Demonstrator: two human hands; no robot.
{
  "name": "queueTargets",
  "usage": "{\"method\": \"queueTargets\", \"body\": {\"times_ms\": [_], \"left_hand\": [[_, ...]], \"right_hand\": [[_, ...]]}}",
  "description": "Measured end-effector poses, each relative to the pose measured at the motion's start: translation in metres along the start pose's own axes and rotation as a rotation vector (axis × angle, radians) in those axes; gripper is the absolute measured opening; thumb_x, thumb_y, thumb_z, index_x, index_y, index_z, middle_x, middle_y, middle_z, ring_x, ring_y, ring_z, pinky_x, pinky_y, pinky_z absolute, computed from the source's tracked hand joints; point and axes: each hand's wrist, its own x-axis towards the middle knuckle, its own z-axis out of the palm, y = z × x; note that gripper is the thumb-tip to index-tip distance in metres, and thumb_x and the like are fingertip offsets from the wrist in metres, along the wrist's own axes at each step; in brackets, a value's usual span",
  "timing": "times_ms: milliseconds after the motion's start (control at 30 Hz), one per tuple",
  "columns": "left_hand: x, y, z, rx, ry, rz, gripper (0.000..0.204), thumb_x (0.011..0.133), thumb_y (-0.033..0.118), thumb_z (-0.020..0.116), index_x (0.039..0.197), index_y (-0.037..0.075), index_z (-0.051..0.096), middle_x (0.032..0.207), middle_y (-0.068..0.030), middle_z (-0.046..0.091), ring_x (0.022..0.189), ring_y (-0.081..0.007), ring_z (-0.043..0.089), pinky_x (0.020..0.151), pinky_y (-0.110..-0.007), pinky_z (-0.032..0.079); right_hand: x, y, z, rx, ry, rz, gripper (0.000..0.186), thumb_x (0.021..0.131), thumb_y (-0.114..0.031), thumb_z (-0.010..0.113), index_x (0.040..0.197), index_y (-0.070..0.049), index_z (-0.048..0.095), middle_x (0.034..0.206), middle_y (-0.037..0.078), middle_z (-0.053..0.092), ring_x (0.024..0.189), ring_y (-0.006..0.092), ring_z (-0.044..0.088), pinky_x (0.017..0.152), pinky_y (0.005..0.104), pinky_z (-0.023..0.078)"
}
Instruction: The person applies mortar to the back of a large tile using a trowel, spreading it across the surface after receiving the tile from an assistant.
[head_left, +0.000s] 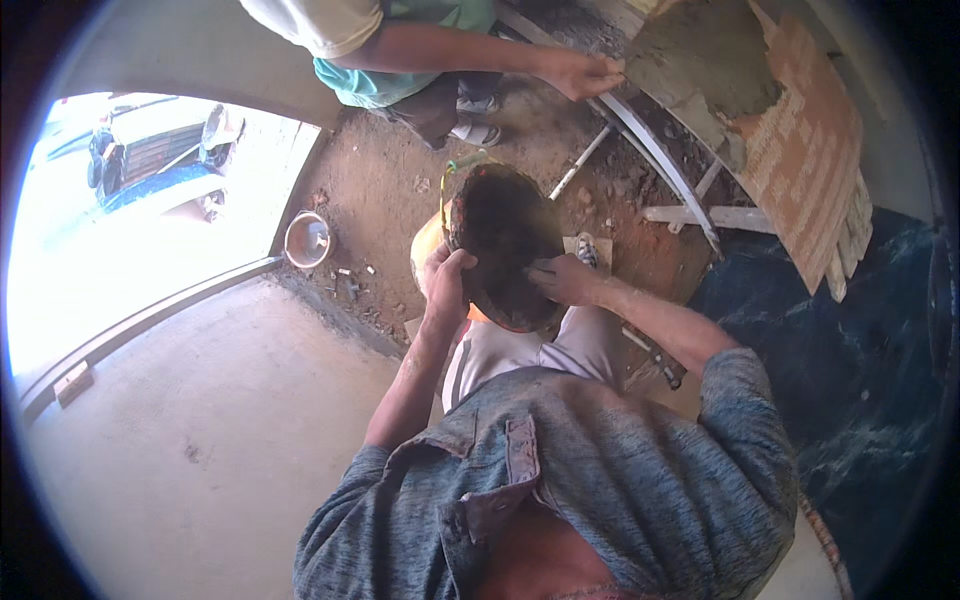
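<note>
The left hand (446, 278) is pinching the dark basin (505, 225) at left, seemingly steadying it; the right hand (566, 280), finger closure unclear, is probably needing firm support.

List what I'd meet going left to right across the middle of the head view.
Bright opening, small round pot, left hand, dark round container, right hand, dark blue surface.

Opening (70, 290) glaring (blown white); container (505, 230) murky, perhaps shadowed; fisheye edges bowed.
</note>
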Motion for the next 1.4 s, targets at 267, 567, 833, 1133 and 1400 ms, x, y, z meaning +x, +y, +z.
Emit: {"method": "queueTargets", "body": {"times_ms": [267, 567, 833, 1133, 1400], "left_hand": [[-0.021, 0.012, 0.004, 0.003, -0.067, 0.056, 0.025, 0.074, -0.001, 0.049, 0.096, -0.003, 0.061, 0.087, -0.0082, 0.063, 0.074, -0.0176, 0.062, 0.069, -0.030, 0.052], [-0.026, 0.021, 0.009, 0.064, -0.060, 0.135, 0.018, 0.074, -0.002, 0.050, 0.088, -0.001, 0.061, 0.078, -0.0057, 0.063, 0.062, -0.0146, 0.060, 0.059, -0.027, 0.051], [-0.007, 0.005, 0.044, 0.033, 0.015, 0.067, 0.004, 0.075, 0.003, 0.054, 0.074, 0.007, 0.054, 0.066, 0.0007, 0.053, 0.050, -0.0117, 0.050, 0.045, -0.025, 0.040], [-0.012, -0.022, 0.104, -0.086, -0.023, 0.105, 0.007, 0.074, 0.003, 0.054, 0.071, 0.009, 0.051, 0.067, -0.0003, 0.052, 0.051, -0.0132, 0.051, 0.046, -0.026, 0.041], [-0.012, -0.053, 0.141, -0.128, 0.082, 0.121, 0.007, 0.075, 0.005, 0.054, 0.070, 0.010, 0.051, 0.067, -0.0005, 0.052, 0.052, -0.0132, 0.050, 0.048, -0.026, 0.041]], "right_hand": [[-0.019, 0.002, 0.018, 0.105, 0.065, -0.203, 0.043, 0.088, -0.028, 0.066, 0.122, -0.003, 0.061, 0.106, 0.021, 0.068, 0.102, 0.0315, 0.065, 0.088, 0.0376, 0.049], [-0.080, -0.029, -0.038, 0.322, 0.045, 0.227, 0.051, 0.079, -0.023, 0.075, 0.123, -0.004, 0.062, 0.098, 0.014, 0.071, 0.071, 0.0155, 0.066, 0.069, 0.0308, 0.053], [-0.173, -0.026, -0.094, 0.105, 0.315, -0.034, 0.048, 0.081, -0.025, 0.072, 0.122, -0.003, 0.062, 0.090, 0.012, 0.071, 0.066, 0.0147, 0.065, 0.065, 0.0311, 0.052], [-0.313, -0.036, -0.199, 0.054, 0.628, 0.146, 0.047, 0.081, -0.019, 0.070, 0.122, 0.002, 0.060, 0.087, 0.009, 0.069, 0.072, 0.0142, 0.064, 0.068, 0.0296, 0.052], [-0.344, 0.044, -0.259, -0.678, 1.117, 0.190, 0.043, 0.081, -0.019, 0.066, 0.122, -0.008, 0.059, 0.095, 0.018, 0.065, 0.086, 0.0378, 0.063, 0.075, 0.0437, 0.051]]}}
